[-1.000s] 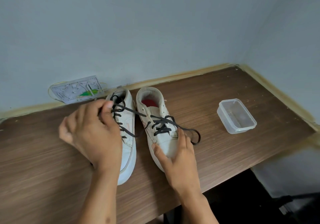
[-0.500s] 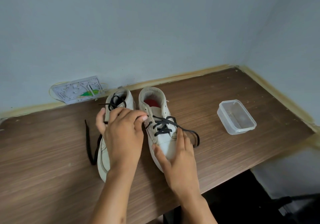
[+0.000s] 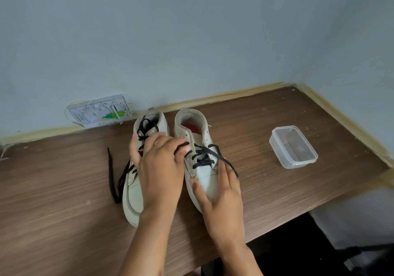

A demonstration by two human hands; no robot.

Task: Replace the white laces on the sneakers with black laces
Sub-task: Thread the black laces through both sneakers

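Both hands sit on the sneakers: right hand [image 3: 219,192] lies flat, fingers straight, on the right sneaker [image 3: 200,164]; left hand [image 3: 158,169], curled, pinches that sneaker's black lace [image 3: 204,156]. Beside it, left sneaker [image 3: 133,188]; beyond, a plastic container [image 3: 293,146].

We see the left hand [image 3: 158,169] covering the middle of the left sneaker [image 3: 133,192]; its grip on the black lace [image 3: 204,158] stays unclear. The right hand [image 3: 221,199] hides the right sneaker's toe [image 3: 207,187]. The bench [image 3: 53,222] runs off the picture's lower edge.
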